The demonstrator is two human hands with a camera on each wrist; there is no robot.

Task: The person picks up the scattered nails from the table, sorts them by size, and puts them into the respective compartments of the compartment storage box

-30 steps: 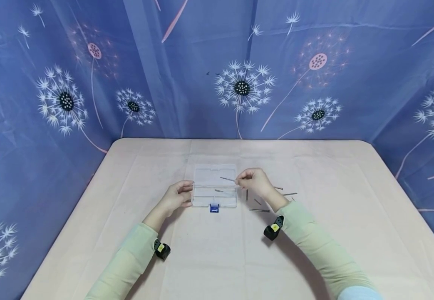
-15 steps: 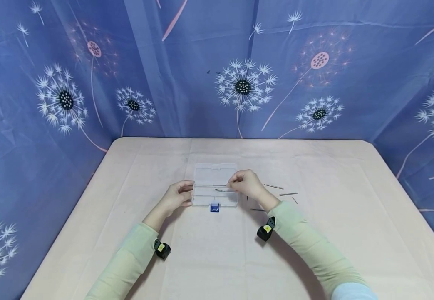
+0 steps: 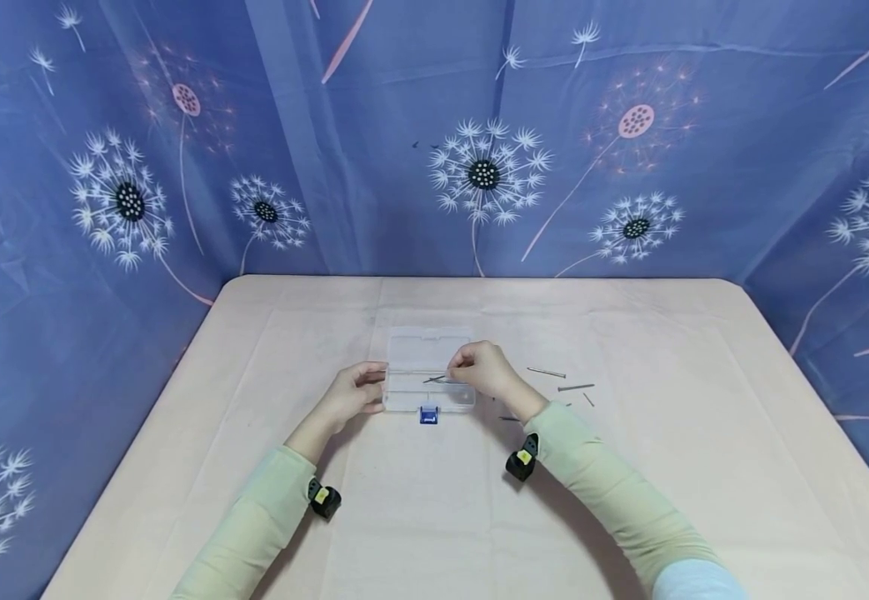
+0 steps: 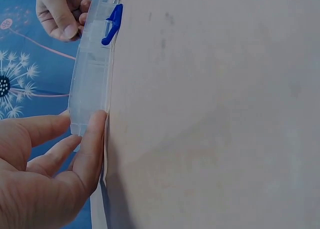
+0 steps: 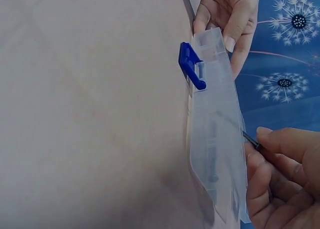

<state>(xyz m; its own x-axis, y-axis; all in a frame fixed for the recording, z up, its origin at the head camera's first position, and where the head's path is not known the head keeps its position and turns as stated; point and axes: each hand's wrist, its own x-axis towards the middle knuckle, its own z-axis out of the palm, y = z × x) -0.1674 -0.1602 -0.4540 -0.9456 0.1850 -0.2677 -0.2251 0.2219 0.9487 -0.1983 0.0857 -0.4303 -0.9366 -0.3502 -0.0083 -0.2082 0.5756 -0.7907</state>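
A table [image 3: 629, 467] under a pale pink cloth carries everything, backed by blue dandelion-print curtains [image 3: 741, 167]. Near its middle lies the clear plastic box [image 3: 430, 377], its lid open and lying flat on the side away from the person, with a blue latch [image 3: 428, 415] on the near edge.

Both forearms in light green sleeves [image 3: 614, 492] come in from the near edge and angle inward toward the box, each with a small camera at the wrist.

The left hand [image 3: 350, 397] rests on the table against the box's left end. Its fingers are nearly straight, and the thumb and fingertips [image 4: 95, 134] touch that end wall, steadying it without wrapping it.

The right hand [image 3: 481, 372] is poised over the box's right end, fingers curled together, pinching a thin metal nail [image 3: 434, 379] by one end. The nail's free end points left and lies inside the box's tray.

A few loose nails [image 3: 575, 387] lie on the table to the right of the box, just beyond the right hand.
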